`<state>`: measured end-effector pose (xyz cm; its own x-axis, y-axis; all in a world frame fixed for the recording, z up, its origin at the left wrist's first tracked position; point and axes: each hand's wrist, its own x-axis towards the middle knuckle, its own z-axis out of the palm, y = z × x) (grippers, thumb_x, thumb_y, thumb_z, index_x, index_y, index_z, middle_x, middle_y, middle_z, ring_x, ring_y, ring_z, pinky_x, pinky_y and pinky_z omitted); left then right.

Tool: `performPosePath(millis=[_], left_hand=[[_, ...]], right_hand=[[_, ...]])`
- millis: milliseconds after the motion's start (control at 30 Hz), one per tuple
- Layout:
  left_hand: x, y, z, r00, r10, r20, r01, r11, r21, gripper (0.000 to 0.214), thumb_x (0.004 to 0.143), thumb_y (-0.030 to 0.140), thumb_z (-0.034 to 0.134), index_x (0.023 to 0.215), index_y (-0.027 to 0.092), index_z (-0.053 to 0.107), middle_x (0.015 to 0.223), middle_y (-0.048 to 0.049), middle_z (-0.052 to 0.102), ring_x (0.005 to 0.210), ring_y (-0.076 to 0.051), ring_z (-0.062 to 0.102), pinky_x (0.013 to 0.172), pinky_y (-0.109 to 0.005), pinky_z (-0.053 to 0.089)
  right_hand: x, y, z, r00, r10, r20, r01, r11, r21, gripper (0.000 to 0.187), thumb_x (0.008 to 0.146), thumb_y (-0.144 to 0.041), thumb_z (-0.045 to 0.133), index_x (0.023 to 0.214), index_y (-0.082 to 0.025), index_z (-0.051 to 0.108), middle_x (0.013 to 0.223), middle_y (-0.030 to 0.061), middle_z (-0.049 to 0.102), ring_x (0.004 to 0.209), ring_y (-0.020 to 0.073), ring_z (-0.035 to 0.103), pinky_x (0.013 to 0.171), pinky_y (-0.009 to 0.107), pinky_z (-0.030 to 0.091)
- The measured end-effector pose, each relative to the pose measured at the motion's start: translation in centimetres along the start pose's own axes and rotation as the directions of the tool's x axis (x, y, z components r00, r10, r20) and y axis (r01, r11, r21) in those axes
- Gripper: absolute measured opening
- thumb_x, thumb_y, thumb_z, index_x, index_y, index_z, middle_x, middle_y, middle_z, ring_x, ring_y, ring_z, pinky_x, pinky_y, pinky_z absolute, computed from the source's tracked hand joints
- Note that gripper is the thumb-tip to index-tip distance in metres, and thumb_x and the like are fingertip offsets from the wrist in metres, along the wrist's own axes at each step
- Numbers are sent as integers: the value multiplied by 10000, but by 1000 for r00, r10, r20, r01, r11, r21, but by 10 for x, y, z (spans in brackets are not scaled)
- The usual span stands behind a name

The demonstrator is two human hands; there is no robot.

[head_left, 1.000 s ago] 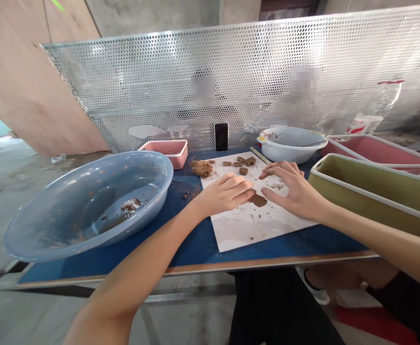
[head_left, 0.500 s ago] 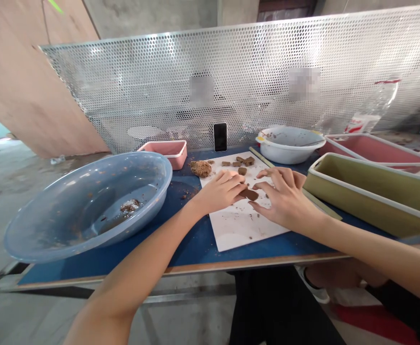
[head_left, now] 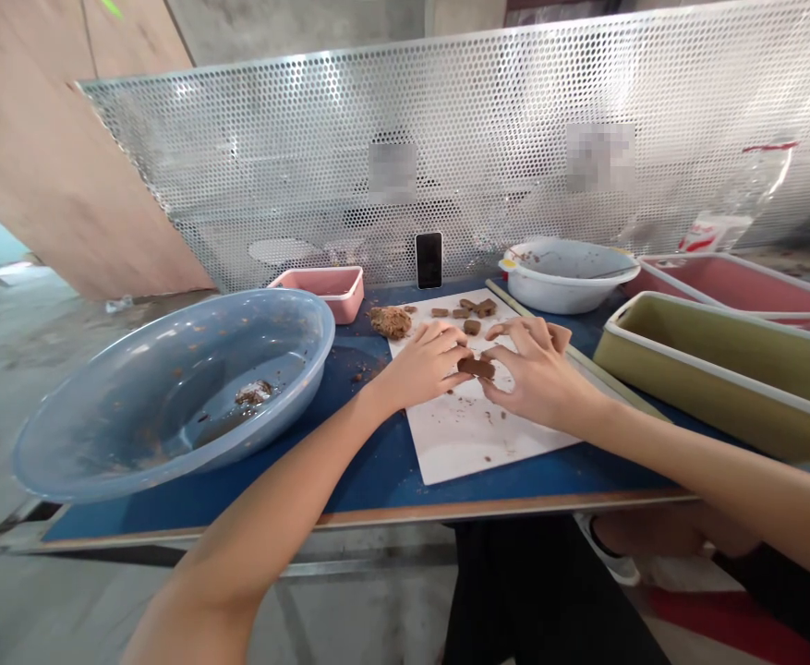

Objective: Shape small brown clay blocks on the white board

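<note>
A small brown clay piece [head_left: 477,367] is pinched over the white sheet [head_left: 474,434], long axis from 9 to 3 o'clock. The left hand [head_left: 422,365] is curled on its 9 o'clock end, the right hand [head_left: 533,377] on its 3 o'clock end; neither is nearer.

Workshop: clay pieces [head_left: 477,368], basin [head_left: 134,369], perforated screen [head_left: 294,157]

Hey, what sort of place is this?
Probably a makeshift clay-craft workbench: brown clay-like pieces on a white sheet, muddy plastic basins and trays, and a perforated metal screen behind the blue table.
</note>
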<state>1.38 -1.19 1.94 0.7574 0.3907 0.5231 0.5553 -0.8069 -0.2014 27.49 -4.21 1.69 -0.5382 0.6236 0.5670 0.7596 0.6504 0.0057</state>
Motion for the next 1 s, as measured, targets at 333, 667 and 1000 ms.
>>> performPosePath(millis=[333, 667, 1000], left_hand=[[-4, -11, 16, 989, -54, 139, 73, 988, -135, 272, 1070, 408, 827, 1187, 163, 836, 1301, -152, 720, 1323, -345, 586, 1154, -520, 498], [-6, -10, 18, 985, -63, 160, 91, 980, -175, 247, 1057, 376, 842, 1183, 163, 851, 1296, -152, 715, 1300, -336, 584, 1169, -523, 495], [-7, -14, 15, 984, -69, 167, 103, 973, -205, 350, 1026, 426, 882, 1306, 217, 872, 1288, -134, 731, 1286, -326, 589, 1178, -535, 506]], right_hand=[[15, 13, 22, 982, 54, 180, -85, 982, 171, 147, 954, -379, 750, 992, -252, 813, 1414, 173, 706, 1408, 486, 540, 1097, 678, 436], [13, 16, 28, 976, 42, 212, -81, 980, 181, 168, 1006, -377, 711, 1004, -255, 827, 1393, 182, 710, 1388, 470, 532, 1102, 678, 429], [10, 19, 28, 983, 4, 182, -42, 978, 205, 193, 1014, -425, 681, 1039, -317, 839, 1361, 155, 725, 1354, 457, 542, 1071, 673, 433]])
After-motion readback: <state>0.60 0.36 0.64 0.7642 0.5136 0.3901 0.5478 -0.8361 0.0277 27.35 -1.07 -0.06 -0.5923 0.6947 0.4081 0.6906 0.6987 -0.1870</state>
